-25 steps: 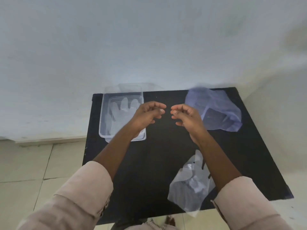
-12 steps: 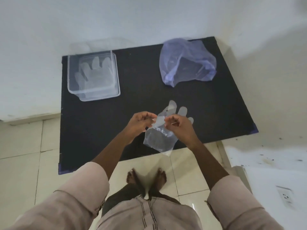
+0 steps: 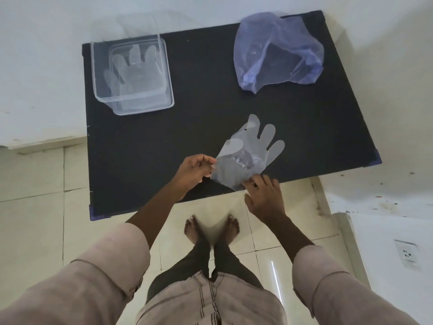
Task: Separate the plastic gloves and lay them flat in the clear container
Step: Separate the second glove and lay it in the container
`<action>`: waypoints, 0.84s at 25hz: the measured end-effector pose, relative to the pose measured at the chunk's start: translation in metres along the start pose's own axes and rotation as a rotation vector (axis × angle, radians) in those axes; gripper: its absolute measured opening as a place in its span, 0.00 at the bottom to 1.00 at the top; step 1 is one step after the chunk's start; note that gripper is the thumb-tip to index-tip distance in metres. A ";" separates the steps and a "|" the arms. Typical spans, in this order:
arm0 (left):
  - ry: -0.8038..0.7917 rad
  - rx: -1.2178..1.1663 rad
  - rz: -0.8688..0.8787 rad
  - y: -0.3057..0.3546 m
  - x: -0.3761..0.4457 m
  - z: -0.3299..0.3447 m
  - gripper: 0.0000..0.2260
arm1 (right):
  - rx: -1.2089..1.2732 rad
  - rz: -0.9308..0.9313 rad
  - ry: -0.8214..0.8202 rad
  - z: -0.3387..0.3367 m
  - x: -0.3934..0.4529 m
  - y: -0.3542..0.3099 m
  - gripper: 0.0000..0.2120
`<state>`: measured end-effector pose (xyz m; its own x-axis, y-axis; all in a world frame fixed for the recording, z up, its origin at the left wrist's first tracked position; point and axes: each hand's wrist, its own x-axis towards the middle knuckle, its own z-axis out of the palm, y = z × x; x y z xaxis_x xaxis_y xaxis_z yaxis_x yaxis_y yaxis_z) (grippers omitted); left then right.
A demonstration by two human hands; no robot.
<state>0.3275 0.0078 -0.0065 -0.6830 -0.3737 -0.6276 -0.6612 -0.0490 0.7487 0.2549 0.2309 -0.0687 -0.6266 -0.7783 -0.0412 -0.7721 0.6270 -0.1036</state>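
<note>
1. A black table (image 3: 210, 109) stands against a pale wall, with cream floor tiles (image 3: 35, 179) showing beside and below it.
2. At the table's near edge lies a thin stack of translucent plastic gloves (image 3: 248, 153), fingers pointing away from the person toward the upper right.
3. The left hand (image 3: 193, 171) pinches the cuff edge of the plastic gloves at their left side, thumb and fingertips drawn narrowly together on the film.
4. The right hand (image 3: 263, 195) sits at the cuff's lower right corner with fingers spread fairly wide; its fingertips touch the film, but I cannot tell whether they grip it or only press on it.
5. The clear container (image 3: 167, 73) stands on the far left part of the table, well apart from the hands.
6. One flat glove (image 3: 133, 69) lies inside the container, palm spread and fingers pointing toward the wall.
7. A crumpled bluish plastic bag (image 3: 278, 50) rests on the far right part of the table, apart from the container and the gloves.
8. Pale pink sleeves (image 3: 110, 266) cover both forearms to below the elbow, and bare feet (image 3: 194, 228) stand on the tiles just before the table edge.
9. A white wall socket (image 3: 408, 253) shows at lower right.
</note>
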 end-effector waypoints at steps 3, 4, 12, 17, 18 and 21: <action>0.006 0.015 0.000 -0.002 0.002 -0.004 0.07 | 0.003 -0.012 0.056 -0.003 0.003 0.003 0.08; 0.004 0.029 0.015 -0.001 0.002 -0.005 0.06 | 0.033 -0.018 0.066 -0.006 0.004 0.003 0.07; -0.034 0.556 0.321 -0.020 0.008 -0.016 0.26 | 0.544 0.206 0.179 -0.049 0.024 0.003 0.04; 0.034 0.547 0.468 -0.006 0.007 -0.005 0.30 | 0.700 0.284 0.211 -0.077 0.042 0.005 0.02; 0.045 0.506 0.493 0.004 0.008 -0.003 0.28 | 0.733 0.297 0.203 -0.085 0.045 0.006 0.01; 0.031 0.388 0.561 0.045 0.009 -0.006 0.14 | 0.865 0.327 0.157 -0.115 0.054 0.013 0.03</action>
<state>0.2938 -0.0032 0.0226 -0.9495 -0.2719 -0.1564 -0.2770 0.4934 0.8245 0.1983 0.2008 0.0424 -0.8543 -0.5149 -0.0712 -0.2467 0.5222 -0.8163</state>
